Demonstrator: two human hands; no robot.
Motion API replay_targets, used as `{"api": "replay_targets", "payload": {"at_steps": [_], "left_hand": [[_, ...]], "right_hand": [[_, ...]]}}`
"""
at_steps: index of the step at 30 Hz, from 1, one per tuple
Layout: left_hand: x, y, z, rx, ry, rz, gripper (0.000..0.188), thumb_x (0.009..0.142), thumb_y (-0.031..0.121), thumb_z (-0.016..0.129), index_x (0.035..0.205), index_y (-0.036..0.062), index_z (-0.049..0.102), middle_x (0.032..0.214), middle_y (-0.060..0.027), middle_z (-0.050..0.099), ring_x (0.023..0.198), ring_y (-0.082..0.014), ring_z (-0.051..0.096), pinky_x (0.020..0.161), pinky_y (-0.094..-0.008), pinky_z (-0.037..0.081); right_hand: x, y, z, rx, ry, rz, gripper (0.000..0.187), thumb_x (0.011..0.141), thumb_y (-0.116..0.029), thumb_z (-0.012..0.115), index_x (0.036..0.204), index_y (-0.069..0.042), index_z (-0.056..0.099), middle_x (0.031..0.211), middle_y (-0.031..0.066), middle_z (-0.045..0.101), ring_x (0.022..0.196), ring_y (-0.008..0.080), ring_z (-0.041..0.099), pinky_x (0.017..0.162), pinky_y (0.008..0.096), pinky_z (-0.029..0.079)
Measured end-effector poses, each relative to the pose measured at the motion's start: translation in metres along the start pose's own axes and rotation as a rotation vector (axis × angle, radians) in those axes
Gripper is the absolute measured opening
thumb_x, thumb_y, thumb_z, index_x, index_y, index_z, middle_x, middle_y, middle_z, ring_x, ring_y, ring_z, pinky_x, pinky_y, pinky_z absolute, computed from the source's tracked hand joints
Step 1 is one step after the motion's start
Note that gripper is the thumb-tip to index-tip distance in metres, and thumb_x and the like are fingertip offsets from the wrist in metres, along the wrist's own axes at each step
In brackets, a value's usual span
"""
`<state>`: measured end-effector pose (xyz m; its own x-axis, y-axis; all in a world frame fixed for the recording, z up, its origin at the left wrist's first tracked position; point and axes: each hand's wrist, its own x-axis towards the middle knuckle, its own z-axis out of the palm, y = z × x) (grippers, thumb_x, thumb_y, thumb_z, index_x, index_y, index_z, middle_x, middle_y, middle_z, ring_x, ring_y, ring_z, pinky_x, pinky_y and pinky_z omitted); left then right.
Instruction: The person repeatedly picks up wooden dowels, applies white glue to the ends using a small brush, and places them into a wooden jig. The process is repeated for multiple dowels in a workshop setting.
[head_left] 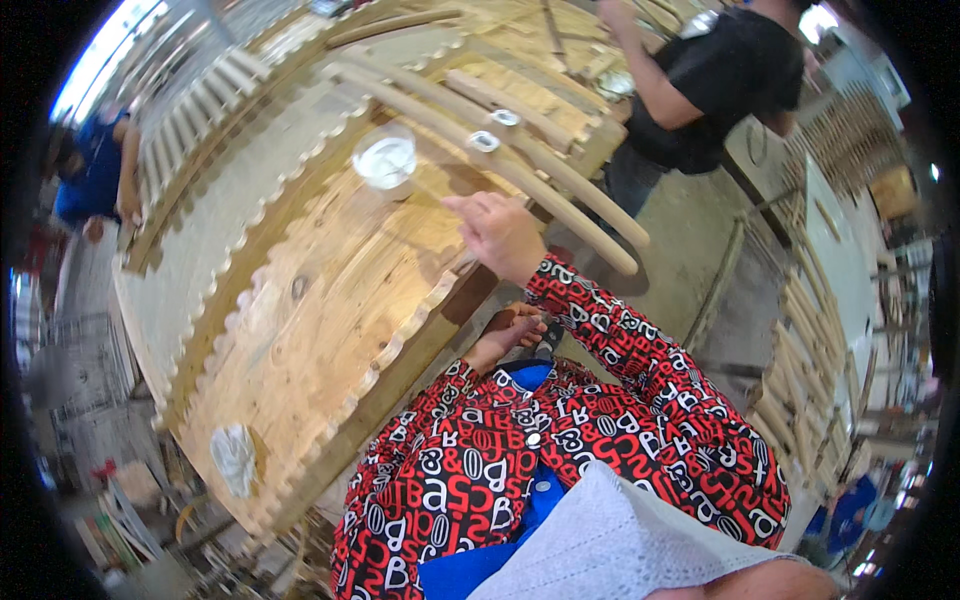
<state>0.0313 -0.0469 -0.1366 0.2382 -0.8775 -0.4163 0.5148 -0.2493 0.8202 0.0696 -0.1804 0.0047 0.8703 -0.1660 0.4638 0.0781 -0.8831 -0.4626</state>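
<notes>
Work looks under way rather than finished: two long wooden poles (565, 214) each show a white patch (484, 142) along their length, though how much remains cannot be told. The right hand (500, 235) has bent fingers drawn together; whether they grip something thin is unclear. The tub (396, 191) of white material stands on the wooden table (335, 260), just beyond and left of those fingertips, apart from them. The left hand (512, 333) is low by the body, fingers curled, contents unclear.

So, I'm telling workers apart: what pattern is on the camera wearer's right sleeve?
The right sleeve is black with red and white letters, best in the head view.
</notes>
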Motion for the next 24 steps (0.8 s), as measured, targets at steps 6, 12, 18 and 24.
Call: {"api": "replay_targets", "payload": {"at_steps": [6,12,18,24], "left_hand": [[-0.004,-0.008,0.002,-0.039,-0.057,-0.087,0.034,0.096,0.028,0.057,0.117,0.0027,0.049,0.101,-0.0102,0.066,0.084,-0.0162,0.064,0.076,-0.0286,0.051],[0.002,-0.028,-0.017,-0.054,0.041,-0.268,0.027,0.097,0.023,0.056,0.116,0.0044,0.051,0.103,-0.011,0.066,0.087,-0.0179,0.065,0.078,-0.03,0.051],[0.106,-0.062,-0.063,0.093,-0.18,-0.314,0.022,0.099,0.018,0.053,0.115,0.003,0.052,0.103,-0.012,0.065,0.083,-0.0171,0.064,0.075,-0.0284,0.053],[0.215,-0.129,-0.068,0.112,-0.244,-0.334,0.022,0.099,0.015,0.053,0.115,0.0005,0.051,0.102,-0.015,0.064,0.078,-0.0164,0.062,0.071,-0.0275,0.052]], "right_hand": [[-0.016,0.009,0.003,-0.091,0.091,-0.039,0.038,0.076,-0.022,0.068,0.113,-0.015,0.062,0.095,0.006,0.06,0.094,0.0252,0.058,0.079,0.0399,0.047],[-0.075,0.053,0.013,0.09,0.184,-0.082,0.03,0.079,-0.025,0.068,0.107,-0.014,0.063,0.094,0.0061,0.061,0.096,0.0268,0.059,0.08,0.041,0.048],[-0.198,0.166,0.003,-0.07,0.269,0.296,0.018,0.083,-0.018,0.065,0.1,-0.011,0.064,0.085,0.0076,0.062,0.08,0.0287,0.062,0.069,0.0399,0.05],[-0.391,0.226,-0.063,-0.603,0.288,0.965,0.027,0.077,-0.014,0.059,0.103,-0.011,0.065,0.091,0.013,0.062,0.09,0.0341,0.06,0.079,0.0438,0.05]]}}
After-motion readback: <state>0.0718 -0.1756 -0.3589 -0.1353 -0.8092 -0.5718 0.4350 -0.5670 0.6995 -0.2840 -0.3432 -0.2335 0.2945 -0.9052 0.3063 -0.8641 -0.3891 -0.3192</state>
